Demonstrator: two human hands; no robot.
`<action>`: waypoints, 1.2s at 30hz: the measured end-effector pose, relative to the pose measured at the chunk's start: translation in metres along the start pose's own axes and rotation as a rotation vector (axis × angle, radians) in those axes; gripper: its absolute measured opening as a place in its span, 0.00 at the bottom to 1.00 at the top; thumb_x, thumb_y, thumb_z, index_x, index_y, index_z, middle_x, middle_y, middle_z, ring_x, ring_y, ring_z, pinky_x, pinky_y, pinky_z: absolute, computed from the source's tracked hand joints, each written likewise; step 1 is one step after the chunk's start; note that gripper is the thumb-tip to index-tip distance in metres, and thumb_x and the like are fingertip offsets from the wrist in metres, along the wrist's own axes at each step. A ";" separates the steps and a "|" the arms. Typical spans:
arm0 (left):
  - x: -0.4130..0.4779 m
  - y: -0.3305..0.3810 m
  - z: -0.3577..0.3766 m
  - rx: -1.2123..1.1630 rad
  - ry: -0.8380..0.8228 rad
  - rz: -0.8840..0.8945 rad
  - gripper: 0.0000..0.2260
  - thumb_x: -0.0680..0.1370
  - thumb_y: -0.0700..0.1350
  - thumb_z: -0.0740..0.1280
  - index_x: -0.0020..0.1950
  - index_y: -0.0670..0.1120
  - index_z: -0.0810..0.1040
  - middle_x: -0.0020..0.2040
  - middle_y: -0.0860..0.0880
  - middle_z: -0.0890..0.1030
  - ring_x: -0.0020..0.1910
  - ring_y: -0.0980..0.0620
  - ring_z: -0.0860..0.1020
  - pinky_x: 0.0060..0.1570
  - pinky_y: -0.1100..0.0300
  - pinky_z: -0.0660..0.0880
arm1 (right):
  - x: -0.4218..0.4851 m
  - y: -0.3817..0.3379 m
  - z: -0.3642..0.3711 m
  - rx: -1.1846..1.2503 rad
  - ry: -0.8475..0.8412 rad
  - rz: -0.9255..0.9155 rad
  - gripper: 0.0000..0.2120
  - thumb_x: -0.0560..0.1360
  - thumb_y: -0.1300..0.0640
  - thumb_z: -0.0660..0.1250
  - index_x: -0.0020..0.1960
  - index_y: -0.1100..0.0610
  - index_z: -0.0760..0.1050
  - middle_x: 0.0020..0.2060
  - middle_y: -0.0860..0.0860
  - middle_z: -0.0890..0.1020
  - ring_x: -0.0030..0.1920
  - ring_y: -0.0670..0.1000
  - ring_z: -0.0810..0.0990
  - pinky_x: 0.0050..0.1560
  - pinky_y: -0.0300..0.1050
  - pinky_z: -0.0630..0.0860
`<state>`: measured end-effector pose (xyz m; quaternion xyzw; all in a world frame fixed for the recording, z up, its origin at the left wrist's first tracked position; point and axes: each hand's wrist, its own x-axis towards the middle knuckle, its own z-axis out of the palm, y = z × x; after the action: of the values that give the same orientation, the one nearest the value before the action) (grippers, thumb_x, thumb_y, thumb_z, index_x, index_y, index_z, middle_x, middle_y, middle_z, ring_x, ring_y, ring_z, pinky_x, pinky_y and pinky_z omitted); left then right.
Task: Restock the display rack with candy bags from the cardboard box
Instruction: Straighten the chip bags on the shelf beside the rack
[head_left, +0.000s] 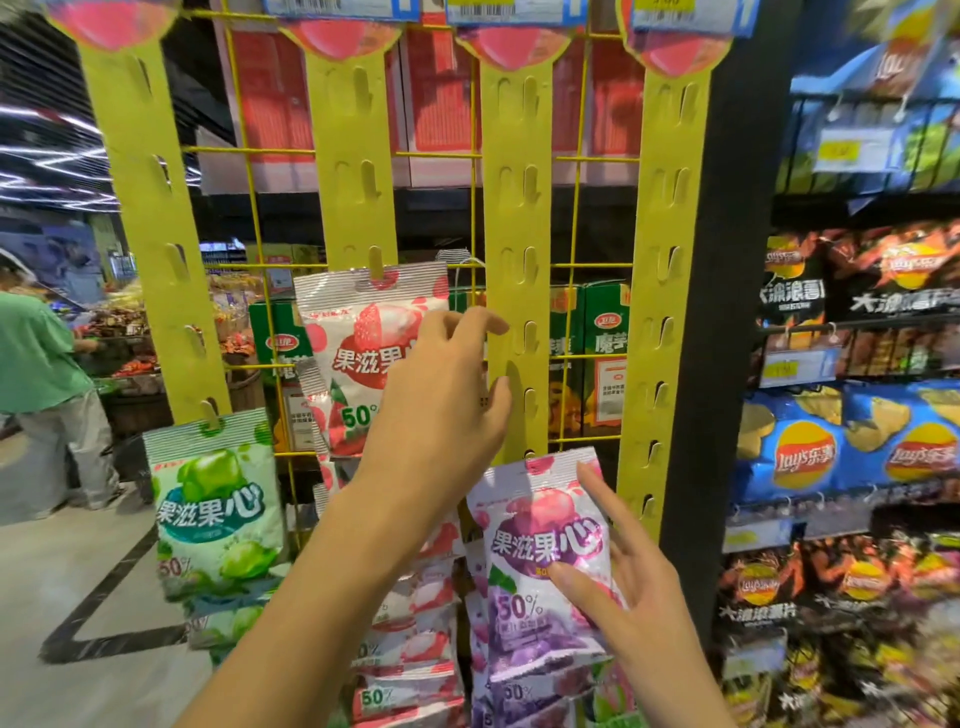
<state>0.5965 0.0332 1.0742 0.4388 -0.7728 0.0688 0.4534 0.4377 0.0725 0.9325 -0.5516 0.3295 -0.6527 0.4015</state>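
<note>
Display rack (519, 150): You stood facing a yellow wire grid that carried four yellow hanging strips, each topped by a pink round header and punched with rows of hook tabs; most upper tabs were bare.
Chip shelves (857, 457): To your right, past a black post, stood shelves packed with blue and black chip bags.
Bystander (36, 364): At the far left a person in a green shirt and grey trousers stood in the aisle.
Your left hand (441, 400): Your left arm reached up across the second strip; the hand was loose and held nothing, its fingers spread, with the fingertips touching the third strip near a tab.
Your right hand (628, 577): It grasped the purple bag from the right side, thumb across the front of the pack and fingers along its edge.
Purple bag (540, 561): You held this grape candy bag tilted at the foot of the third strip, its top just below a tab; whether it was hooked on could not be told. More purple bags hung under it.
Red bag (363, 353): A strawberry candy bag hung from a tab on the second strip, partly covered by your left hand, with further red bags below.
Green bag (218, 504): A green candy bag hung from the lowest visible tab of the first strip.
</note>
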 end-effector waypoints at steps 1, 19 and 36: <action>0.000 -0.001 0.000 -0.011 0.017 0.001 0.16 0.79 0.45 0.66 0.66 0.52 0.71 0.63 0.51 0.69 0.42 0.60 0.80 0.49 0.57 0.81 | 0.002 -0.001 0.001 -0.002 -0.003 -0.001 0.32 0.70 0.65 0.73 0.68 0.42 0.72 0.57 0.31 0.80 0.56 0.38 0.81 0.45 0.30 0.79; 0.003 -0.007 0.011 0.000 0.013 0.014 0.11 0.79 0.49 0.65 0.61 0.53 0.74 0.57 0.55 0.76 0.42 0.58 0.80 0.48 0.51 0.80 | 0.022 0.015 -0.001 0.004 -0.003 0.026 0.30 0.72 0.63 0.71 0.69 0.41 0.69 0.51 0.27 0.80 0.56 0.34 0.80 0.46 0.31 0.78; 0.004 -0.008 0.011 0.006 0.016 0.003 0.10 0.80 0.48 0.64 0.61 0.50 0.76 0.59 0.53 0.76 0.41 0.60 0.79 0.48 0.53 0.80 | 0.015 0.031 0.003 -0.306 -0.023 0.043 0.33 0.77 0.63 0.69 0.70 0.32 0.65 0.63 0.24 0.72 0.64 0.33 0.74 0.61 0.34 0.75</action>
<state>0.5943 0.0205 1.0686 0.4384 -0.7695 0.0751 0.4582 0.4444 0.0452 0.9128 -0.6067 0.4321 -0.5798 0.3304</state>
